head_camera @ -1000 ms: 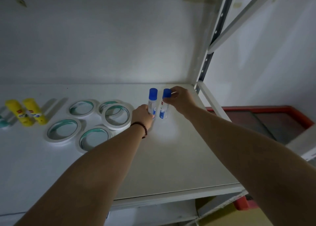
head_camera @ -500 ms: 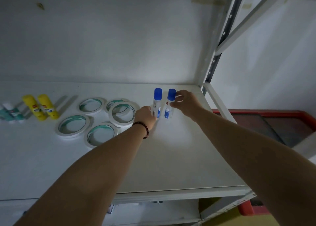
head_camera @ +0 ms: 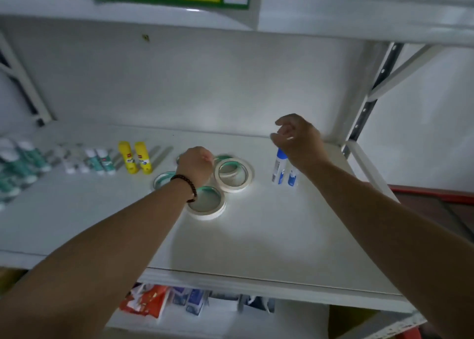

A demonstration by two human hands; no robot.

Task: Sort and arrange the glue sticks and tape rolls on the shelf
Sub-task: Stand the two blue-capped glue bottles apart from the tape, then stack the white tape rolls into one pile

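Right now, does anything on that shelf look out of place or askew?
One tape roll lies overlapping another roll beneath it, rather than flat in its own spot. The glue sticks stand upright; nothing looks spilled or damaged.

The shelf (head_camera: 269,236) looked like smooth, white-painted metal with a slight sheen. The glue sticks (head_camera: 279,169) were glossy plastic, and the tape rolls (head_camera: 234,174) matt paper.

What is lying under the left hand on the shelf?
Under the left hand lie flat tape rolls on the shelf. It covers parts of some rolls, so their exact number cannot be seen.
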